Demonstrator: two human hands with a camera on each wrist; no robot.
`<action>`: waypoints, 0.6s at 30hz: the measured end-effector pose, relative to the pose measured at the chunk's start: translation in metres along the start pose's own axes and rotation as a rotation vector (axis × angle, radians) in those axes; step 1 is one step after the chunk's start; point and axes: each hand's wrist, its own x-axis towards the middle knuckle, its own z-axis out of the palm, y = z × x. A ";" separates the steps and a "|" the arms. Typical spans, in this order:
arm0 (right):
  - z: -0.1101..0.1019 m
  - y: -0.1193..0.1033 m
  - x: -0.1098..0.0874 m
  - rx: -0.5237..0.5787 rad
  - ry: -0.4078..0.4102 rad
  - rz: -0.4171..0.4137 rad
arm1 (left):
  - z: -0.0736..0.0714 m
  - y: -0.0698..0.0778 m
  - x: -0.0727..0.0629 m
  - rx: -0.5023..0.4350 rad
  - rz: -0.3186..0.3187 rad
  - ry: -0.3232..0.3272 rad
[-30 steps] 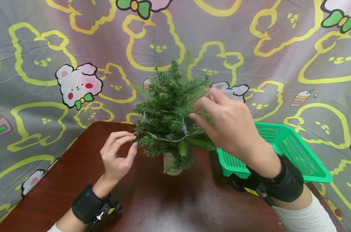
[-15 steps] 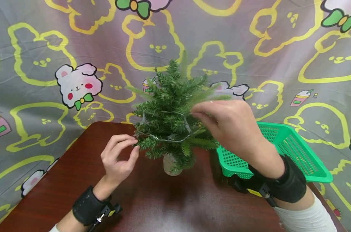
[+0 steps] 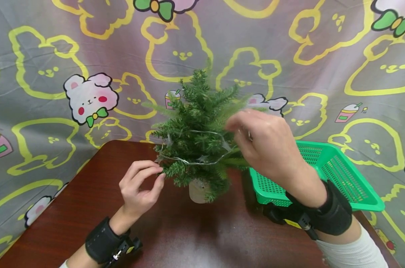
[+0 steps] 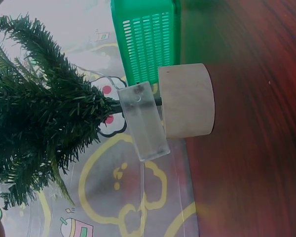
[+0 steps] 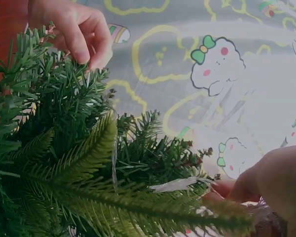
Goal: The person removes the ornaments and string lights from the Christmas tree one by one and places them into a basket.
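Note:
A small artificial Christmas tree [image 3: 197, 111] stands upright on its round, pale base [image 3: 198, 191]. A clear wire string of star lights [image 3: 209, 162] loops across its front branches. My left hand [image 3: 140, 184] pinches the tip of a low left branch [image 3: 175, 169] between thumb and fingers. At the tree's right side my right hand [image 3: 267, 143] is curled, holding the light string's wire, with a silvery bunch [image 5: 264, 207] showing under its fingers in the right wrist view. A clear plastic box [image 4: 144, 121] sits against the trunk just above the base in the left wrist view.
A green plastic basket [image 3: 336, 171] stands on the right of the dark red-brown table [image 3: 189, 238], partly behind my right forearm. A grey cloth [image 3: 115, 56] with yellow cartoon outlines hangs close behind the tree.
The tree has turned slightly, its front branches and star lights shifting to the right. My left hand has moved a little down and right with the branch tip. The right hand dipped, then rose slightly.

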 end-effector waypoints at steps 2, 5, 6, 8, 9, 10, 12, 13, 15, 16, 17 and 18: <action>-0.001 -0.001 0.000 0.000 -0.008 0.029 | 0.001 0.002 0.000 0.001 0.016 -0.003; -0.001 -0.001 0.000 0.001 -0.015 0.048 | 0.003 0.004 0.000 0.003 0.035 -0.007; -0.001 -0.002 0.000 0.001 -0.016 0.048 | 0.003 0.005 0.000 0.002 0.041 -0.009; -0.001 -0.002 -0.001 -0.001 -0.019 0.049 | 0.004 0.007 0.001 -0.003 0.054 -0.010; -0.001 -0.002 -0.001 -0.003 -0.021 0.048 | 0.005 0.007 0.001 -0.005 0.061 -0.010; -0.001 -0.002 -0.001 -0.006 -0.023 0.047 | 0.006 0.008 0.001 -0.009 0.069 -0.010; -0.001 -0.002 -0.001 -0.011 -0.027 0.046 | 0.007 0.009 0.001 -0.021 0.086 -0.011; -0.001 -0.002 -0.001 -0.013 -0.030 0.047 | 0.008 0.010 0.001 -0.026 0.094 -0.012; 0.000 -0.001 -0.002 -0.020 -0.036 0.052 | 0.010 0.011 0.001 -0.036 0.110 -0.016; 0.000 -0.001 -0.002 -0.026 -0.038 0.056 | 0.010 0.011 0.001 -0.042 0.117 -0.017; 0.000 -0.001 -0.003 -0.033 -0.039 0.061 | 0.011 0.012 0.001 -0.046 0.124 -0.018; 0.000 -0.001 -0.003 -0.040 -0.041 0.066 | 0.012 0.012 0.001 -0.049 0.128 -0.020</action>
